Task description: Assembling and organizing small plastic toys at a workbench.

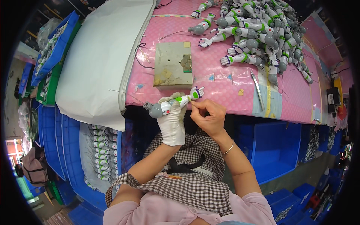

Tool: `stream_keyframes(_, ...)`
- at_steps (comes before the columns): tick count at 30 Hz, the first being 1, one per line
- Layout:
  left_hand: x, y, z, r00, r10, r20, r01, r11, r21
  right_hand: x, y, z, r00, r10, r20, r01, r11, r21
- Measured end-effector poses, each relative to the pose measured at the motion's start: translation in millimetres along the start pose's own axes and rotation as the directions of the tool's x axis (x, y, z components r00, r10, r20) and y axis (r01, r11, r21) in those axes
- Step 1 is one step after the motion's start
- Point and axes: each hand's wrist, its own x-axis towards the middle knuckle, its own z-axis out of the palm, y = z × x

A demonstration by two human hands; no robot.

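Note:
My left hand (173, 125), in a white glove, is closed round a toy arm (183, 100). This arm is white with green bands, a red dot, a grey rounded shoulder end and a small white hand. A thin wire sticks out from its grey end toward the left. My bare right hand (210, 117) pinches close beside the toy's wrist; its fingertips touch there, and whatever lies between them is too small to make out. Just beyond the toy arm stands a worn grey metal box (167, 69) with a green patch.
Many similar toy arms (258, 30) are heaped at the far right on the pink table cover (213, 90). Metal tweezers (257, 90) lie right of the box. White sheeting (97, 60) covers the left side. Blue crates (277, 146) stand below; another holds toy arms in rows (102, 153).

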Motion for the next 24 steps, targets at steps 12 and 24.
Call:
stream_keyframes(12, -0.2, 1.4, -0.7, 1.0, 0.0, 0.014, 0.0, 1.0, -0.008, -0.9, -0.1, 1.8, 1.0, -0.013, -0.007, 0.013, 1.0, -0.008)
stream_keyframes(24, 1.6, -2.4, -8.3, 0.996, 0.042, 0.081, -0.048, 0.997, 0.066, 6.5, -3.4, -2.3, 0.998, 0.008, 0.055, -0.013, 0.996, 0.083)
